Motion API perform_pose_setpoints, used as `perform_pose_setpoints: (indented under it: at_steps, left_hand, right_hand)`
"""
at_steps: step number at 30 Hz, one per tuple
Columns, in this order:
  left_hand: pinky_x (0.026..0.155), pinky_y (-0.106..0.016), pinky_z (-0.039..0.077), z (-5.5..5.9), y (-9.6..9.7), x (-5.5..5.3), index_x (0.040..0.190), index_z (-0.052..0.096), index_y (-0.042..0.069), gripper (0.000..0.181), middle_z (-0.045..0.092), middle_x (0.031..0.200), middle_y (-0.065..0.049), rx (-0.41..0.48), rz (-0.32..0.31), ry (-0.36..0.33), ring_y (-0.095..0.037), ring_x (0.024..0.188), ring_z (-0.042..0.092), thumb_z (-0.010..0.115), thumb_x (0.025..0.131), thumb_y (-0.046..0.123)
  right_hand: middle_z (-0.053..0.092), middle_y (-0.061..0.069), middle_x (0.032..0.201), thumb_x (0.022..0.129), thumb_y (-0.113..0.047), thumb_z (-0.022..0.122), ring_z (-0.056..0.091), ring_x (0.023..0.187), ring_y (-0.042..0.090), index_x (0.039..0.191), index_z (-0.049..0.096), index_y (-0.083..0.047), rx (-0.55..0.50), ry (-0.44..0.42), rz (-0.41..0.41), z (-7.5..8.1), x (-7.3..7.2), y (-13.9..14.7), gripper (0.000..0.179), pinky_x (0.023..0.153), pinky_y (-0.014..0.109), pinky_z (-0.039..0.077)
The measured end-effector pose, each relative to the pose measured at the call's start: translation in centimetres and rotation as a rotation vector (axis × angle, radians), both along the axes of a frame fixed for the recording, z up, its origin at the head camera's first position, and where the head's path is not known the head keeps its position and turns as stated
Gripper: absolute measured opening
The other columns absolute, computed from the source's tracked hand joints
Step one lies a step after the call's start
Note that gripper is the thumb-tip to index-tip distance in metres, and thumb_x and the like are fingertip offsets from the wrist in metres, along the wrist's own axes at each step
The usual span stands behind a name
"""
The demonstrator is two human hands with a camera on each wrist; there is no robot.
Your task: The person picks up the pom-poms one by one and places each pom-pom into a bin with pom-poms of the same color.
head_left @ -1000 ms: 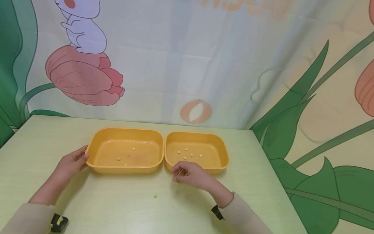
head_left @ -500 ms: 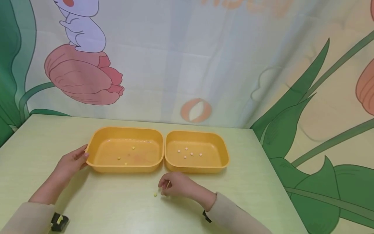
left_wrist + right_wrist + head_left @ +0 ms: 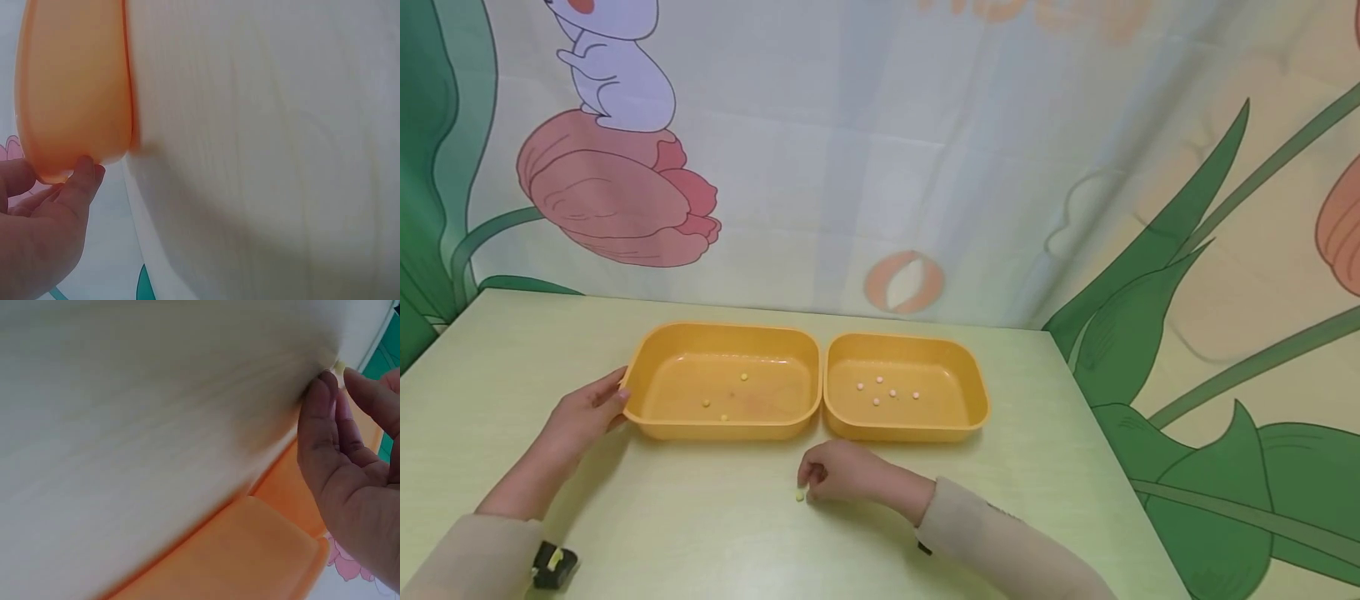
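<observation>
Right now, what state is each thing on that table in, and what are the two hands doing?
Left tray: upright on the table, three yellow beads inside.
Right tray: upright, touching the left tray, five pink beads inside.
Loose yellow bead: on the table, in front of the trays.
Left hand: fingers rest against the left tray's end.
Right hand: fingertips at the loose yellow bead; a grip cannot be told.

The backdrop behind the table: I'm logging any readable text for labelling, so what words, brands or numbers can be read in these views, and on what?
Orange lettering at the top edge of the backdrop: cut off by the frame and blurred, not readable.
Left tray, right tray, table: no text visible.
Black wrist device with a yellow patch: no readable label.
Wrist views: no text.
</observation>
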State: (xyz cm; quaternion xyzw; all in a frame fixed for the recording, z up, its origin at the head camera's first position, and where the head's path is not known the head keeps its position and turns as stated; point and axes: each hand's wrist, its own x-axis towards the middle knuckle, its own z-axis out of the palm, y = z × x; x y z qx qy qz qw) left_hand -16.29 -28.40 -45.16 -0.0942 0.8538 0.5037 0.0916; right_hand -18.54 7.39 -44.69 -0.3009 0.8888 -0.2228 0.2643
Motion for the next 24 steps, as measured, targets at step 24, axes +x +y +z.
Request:
perform_pose_setpoints:
  at_steps: [24]
  left_hand:
    - [0.105, -0.037, 0.048, 0.22, 0.09, 0.09, 0.16, 0.008, -0.005, 0.062, 0.021, 0.161, -0.039, -0.001, -0.002, 0.002, -0.052, 0.146, 0.035, 0.029, 0.114, 0.031]
  right_hand:
    - [0.054, -0.013, 0.071, 0.09, -0.009, 0.077, 0.046, 0.066, -0.003, 0.088, 0.072, -0.014, -0.02, 0.011, 0.041, -0.59, -0.19, -0.31, 0.007, 0.061, 0.009, 0.04]
